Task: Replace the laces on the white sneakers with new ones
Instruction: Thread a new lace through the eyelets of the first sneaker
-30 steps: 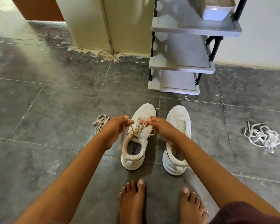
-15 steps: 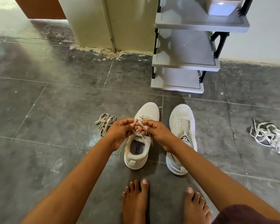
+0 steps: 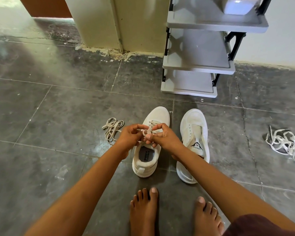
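Snugly between both hands (image 3: 129, 138) (image 3: 166, 139): lace (image 3: 147, 132)

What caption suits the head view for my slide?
Left hand and right hand pinch the beige flat lace of the laced white sneaker; the unlaced white sneaker stands beside it.

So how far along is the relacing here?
Done: one sneaker is threaded with a beige lace. In hand: left hand and right hand pinch its ends, tying them. Left: the other sneaker shows bare eyelets; a spare beige lace waits bundled on the floor.
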`<action>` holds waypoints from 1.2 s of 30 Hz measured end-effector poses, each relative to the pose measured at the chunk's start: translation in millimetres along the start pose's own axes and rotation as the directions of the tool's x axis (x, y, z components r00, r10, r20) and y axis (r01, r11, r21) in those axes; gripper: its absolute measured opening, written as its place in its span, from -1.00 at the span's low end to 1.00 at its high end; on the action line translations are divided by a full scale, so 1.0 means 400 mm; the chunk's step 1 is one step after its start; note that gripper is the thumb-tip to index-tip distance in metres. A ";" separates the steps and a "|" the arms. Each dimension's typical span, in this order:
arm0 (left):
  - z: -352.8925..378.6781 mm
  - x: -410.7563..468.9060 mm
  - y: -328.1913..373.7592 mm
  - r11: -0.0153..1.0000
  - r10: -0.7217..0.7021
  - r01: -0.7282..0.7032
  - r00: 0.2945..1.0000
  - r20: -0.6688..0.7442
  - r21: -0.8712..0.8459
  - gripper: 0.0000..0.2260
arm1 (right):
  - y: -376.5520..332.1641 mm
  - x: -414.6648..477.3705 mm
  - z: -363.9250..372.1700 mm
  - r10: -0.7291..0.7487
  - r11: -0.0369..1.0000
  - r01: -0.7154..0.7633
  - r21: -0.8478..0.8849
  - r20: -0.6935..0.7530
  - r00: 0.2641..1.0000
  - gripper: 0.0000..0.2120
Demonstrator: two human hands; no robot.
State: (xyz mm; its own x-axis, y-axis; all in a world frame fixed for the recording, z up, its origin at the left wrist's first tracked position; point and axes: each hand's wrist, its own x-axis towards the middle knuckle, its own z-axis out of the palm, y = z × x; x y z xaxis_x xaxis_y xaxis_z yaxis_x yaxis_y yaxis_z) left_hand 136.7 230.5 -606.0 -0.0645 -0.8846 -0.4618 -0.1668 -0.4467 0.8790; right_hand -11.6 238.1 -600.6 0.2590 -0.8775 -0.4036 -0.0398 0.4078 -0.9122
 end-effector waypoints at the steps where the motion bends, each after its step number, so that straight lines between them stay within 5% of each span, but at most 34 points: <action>1: 0.000 0.001 -0.004 1.000 0.000 0.000 1.000 -0.008 -0.001 -0.88 | 0.001 0.000 0.001 0.005 1.000 -0.005 0.003 -0.006 1.000 -0.65; 6: 0.000 0.005 -0.013 1.000 0.016 -0.017 1.000 -0.008 -0.026 -0.90 | 0.005 0.005 0.001 0.045 0.999 -0.045 0.011 -0.022 0.999 -0.63; 15: -0.036 0.004 -0.025 0.988 0.048 -0.004 0.956 0.288 -0.153 -0.79 | 0.010 0.007 0.000 0.032 0.999 -0.034 -0.028 -0.080 0.996 -0.87; 22: -0.029 0.012 -0.026 0.994 0.044 -0.022 0.979 0.199 -0.108 -0.88 | 0.012 0.003 -0.004 0.013 0.996 -0.021 -0.092 -0.084 0.996 -0.85; 27: -0.033 0.009 -0.022 0.997 0.037 -0.018 0.963 0.267 -0.076 -0.86 | 0.020 0.011 -0.005 -0.003 0.991 -0.008 -0.134 -0.084 0.996 -0.77; 32: -0.004 0.010 -0.012 0.995 -0.016 0.022 0.998 0.067 -0.094 -0.92 | 0.036 0.023 -0.009 -0.063 0.976 0.042 -0.216 -0.093 0.994 -0.79; 36: 0.020 0.015 -0.007 0.996 -0.060 0.053 0.994 -0.087 -0.075 -0.87 | 0.044 0.025 -0.014 -0.174 0.872 0.121 -0.475 -0.070 0.982 -0.78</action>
State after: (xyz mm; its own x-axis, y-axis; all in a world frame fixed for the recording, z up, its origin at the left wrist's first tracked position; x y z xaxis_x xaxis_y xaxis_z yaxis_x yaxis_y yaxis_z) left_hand 129.0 227.5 -612.3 0.0316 -0.8647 -0.5014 -0.0959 -0.5019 0.8596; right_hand -15.2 235.0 -621.1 0.1935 -0.9507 -0.2424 -0.4618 0.1297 -0.8774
